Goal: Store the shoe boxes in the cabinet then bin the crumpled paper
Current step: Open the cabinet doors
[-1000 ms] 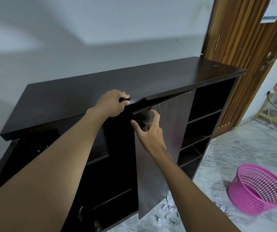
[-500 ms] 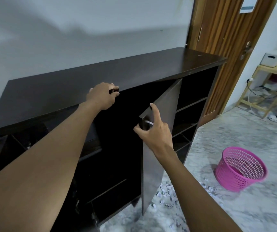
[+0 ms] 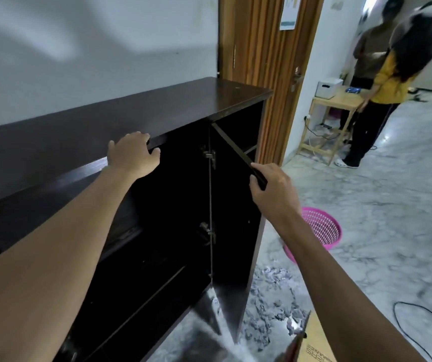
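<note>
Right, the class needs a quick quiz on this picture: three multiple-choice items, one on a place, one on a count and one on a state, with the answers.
1. Where does the pink basket stand relative to the cabinet?
A. On top of it
B. On a shelf inside it
C. On the floor, right of its open door

2. How many metal hinges show along the door's inner edge?
A. One
B. Two
C. Four

3. In what state is the door that the right hand grips?
A. Swung open
B. Shut
C. Lying on the floor

Answers:
1 C: it sits on the marble floor beyond the right arm.
2 B: one hinge shows high up and one lower down.
3 A: it stands out from the cabinet, and the dark inside shows.
</note>
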### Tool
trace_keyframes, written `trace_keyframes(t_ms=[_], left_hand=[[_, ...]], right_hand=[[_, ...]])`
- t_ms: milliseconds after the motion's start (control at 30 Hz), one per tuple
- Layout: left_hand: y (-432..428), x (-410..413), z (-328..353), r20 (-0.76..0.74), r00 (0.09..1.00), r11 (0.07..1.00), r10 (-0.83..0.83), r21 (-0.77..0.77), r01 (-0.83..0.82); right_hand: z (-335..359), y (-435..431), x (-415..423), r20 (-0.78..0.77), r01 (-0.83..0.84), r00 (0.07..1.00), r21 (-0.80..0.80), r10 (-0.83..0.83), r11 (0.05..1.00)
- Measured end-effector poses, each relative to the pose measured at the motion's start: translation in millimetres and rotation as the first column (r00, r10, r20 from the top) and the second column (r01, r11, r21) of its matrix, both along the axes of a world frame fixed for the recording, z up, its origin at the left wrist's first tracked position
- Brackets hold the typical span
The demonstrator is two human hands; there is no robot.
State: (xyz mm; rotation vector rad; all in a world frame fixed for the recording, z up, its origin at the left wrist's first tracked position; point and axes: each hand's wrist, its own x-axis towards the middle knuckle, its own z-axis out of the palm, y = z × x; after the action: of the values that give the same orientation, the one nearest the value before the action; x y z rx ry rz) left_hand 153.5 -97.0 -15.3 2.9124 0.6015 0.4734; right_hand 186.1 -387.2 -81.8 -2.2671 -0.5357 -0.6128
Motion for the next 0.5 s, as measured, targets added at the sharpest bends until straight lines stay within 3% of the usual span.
trace_keyframes(t_ms=[100,167,333,500], left_hand=[[-13,27,-1,-0.052,0.997,0.996,-0.059,0.062,0.062],[-18,42,-3,-0.067,0.995,0.991,-0.077,0.108,0.084],[-19,62,-15,-0.064,0.995,0.982,-0.077,0.165,0.087],[-14,64,-20,-0.039,0.997,0.983,-0.072,0.164,0.078]], right_hand=[[15,-7,15,0.059,0.223,0.975,-0.29,-0.216,0.931],[20,-7,27,0.09,0.33,0.943,-0.399,-0.321,0.856],[-2,-3,51,0.106,0.429,0.896,-0.456,-0.431,0.78],[-17,-16,82,0.164,0.447,0.892,-0.447,-0.421,0.775]])
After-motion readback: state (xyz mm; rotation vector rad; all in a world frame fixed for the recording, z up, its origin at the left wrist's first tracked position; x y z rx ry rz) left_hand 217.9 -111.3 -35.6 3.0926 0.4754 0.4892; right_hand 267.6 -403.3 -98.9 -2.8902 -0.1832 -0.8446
